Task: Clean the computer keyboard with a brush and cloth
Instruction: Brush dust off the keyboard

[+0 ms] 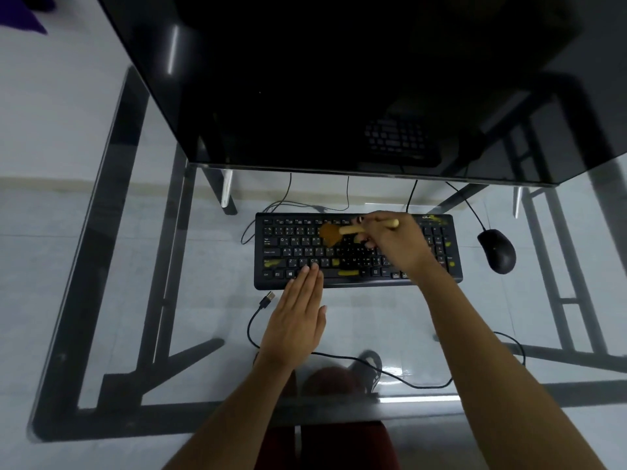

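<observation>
Glass surface (101, 300) on a dark metal frame fills the view; floor is visible through it. Big black monitor (339, 79) stands at the far side, screen dark, faint keyboard reflection in it. Black keyboard (356, 252) lies flat on the surface just in front of the monitor, centre of view, with yellow smears on several keys: spacebar area, left shift, right edge near the numpad. Black mouse (497, 251) sits to the right of the keyboard, apart from it, cord running back under the monitor. Loose black cable (339, 356) loops across the near part of the surface, USB plug (268, 299) lying free just off the keyboard's front left corner.

Left hand (298, 320): flat, fingers straight and together, fingertips (310, 268) pressing on the bottom key rows, palm over the glass in front. Nothing in its grip.

Right hand (393, 240): over the keyboard's centre-right, grip clamped on a wooden-handled brush (342, 231). Handle end sticks out past the hand to the right; brown bristles point left, down on the upper-middle keys.

No cloth in view.
</observation>
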